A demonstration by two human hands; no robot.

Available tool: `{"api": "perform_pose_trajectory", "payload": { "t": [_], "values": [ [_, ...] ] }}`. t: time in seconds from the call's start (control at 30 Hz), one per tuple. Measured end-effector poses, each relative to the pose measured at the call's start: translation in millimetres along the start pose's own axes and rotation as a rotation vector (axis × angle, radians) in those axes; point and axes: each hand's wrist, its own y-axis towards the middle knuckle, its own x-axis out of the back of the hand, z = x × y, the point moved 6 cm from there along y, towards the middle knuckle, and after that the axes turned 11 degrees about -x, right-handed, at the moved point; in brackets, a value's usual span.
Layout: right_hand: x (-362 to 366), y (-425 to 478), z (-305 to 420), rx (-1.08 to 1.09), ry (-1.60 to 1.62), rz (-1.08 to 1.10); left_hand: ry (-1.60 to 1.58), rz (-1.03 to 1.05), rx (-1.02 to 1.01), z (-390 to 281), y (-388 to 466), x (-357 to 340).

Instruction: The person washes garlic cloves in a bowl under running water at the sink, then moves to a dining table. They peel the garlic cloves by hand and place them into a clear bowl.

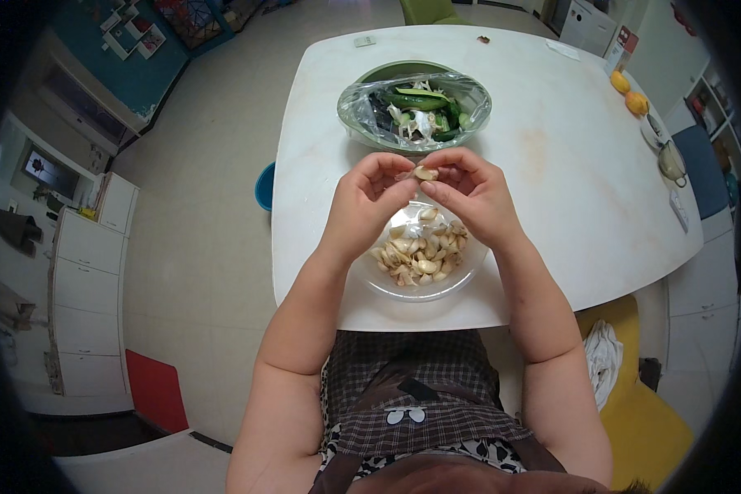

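Observation:
Between the fingertips of both hands is a garlic clove [425, 173], held over the gap between two bowls. My right hand [466, 191] pinches the clove with thumb and index finger. My left hand [380, 191] has its thumb and index finger together at the clove's left side, on what looks like a bit of thin skin. Below them, a clear bowl [420, 295] holds many garlic cloves [421, 254]. Beyond the hands stands a green basin [370, 75] lined with a clear plastic bag [359, 111], containing cucumber pieces [417, 102] and garlic skins [421, 126].
The white table [562, 154] bears yellow-orange fruits [636, 103], a white bowl [651, 131], a strainer or small pot [672, 162] and a remote control [678, 210] along its right edge. A blue bucket [264, 186] is at the left; a yellow chair [639, 407] stands lower right.

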Motion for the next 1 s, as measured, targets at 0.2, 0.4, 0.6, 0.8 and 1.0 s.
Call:
{"api": "perform_pose_trajectory", "payload": {
  "t": [0.2,0.4,0.6,0.8,1.0],
  "values": [
    [-2.3,0.3,-1.0,0.045,0.006,0.031,0.051,0.002,-0.026,0.2,0.6,-0.3],
    [0.3,-1.2,1.3,-0.018,-0.013,-0.014,0.069,0.009,-0.049,-1.7,-0.9,0.4],
    [3.4,0.9,0.8,-0.033,0.077,-0.012,0.005,-0.056,-0.103,-6.9,-2.0,-4.7],
    [-1.2,-0.8,5.5,-0.033,0.017,0.002,0.189,-0.013,-0.206,-5.9,-1.4,3.1],
    [-2.0,-1.6,-1.5,-0.062,-0.042,-0.01,0.227,-0.043,-0.299,-13.4,0.2,-2.0]
  ]
}}
